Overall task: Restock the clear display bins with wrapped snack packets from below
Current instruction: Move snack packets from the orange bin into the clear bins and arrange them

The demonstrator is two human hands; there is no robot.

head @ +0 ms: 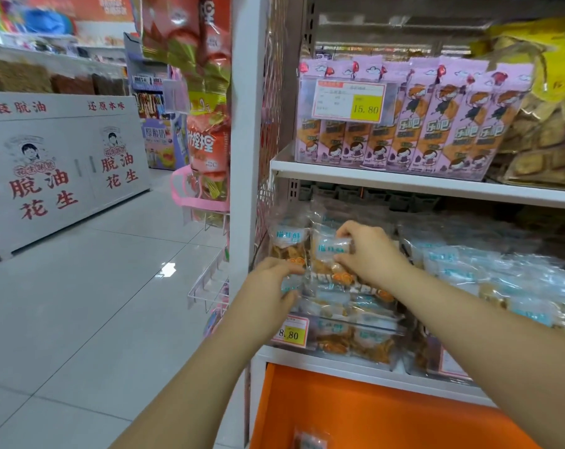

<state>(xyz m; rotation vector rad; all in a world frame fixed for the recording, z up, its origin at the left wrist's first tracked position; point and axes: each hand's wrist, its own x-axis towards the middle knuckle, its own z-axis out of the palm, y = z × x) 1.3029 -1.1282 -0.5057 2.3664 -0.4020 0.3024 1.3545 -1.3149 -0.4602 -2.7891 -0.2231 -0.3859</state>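
Note:
A clear display bin (365, 328) on the lower shelf is heaped with see-through snack packets bearing blue labels. My right hand (370, 251) grips one such packet (331, 246) upright at the back of the bin. My left hand (271, 286) pinches the edge of another packet (289, 283) at the bin's left side. Another upright packet (289, 244) stands behind my left hand. Further blue-label packets (488, 273) fill the neighbouring bin to the right.
A white shelf (404, 183) above carries pink snack packs (436, 124) and a 15.80 price tag (349, 100). An orange drawer (355, 413) hangs open below. A white upright post (245, 157) and a wire rack (209, 283) stand to the left, beside tiled floor.

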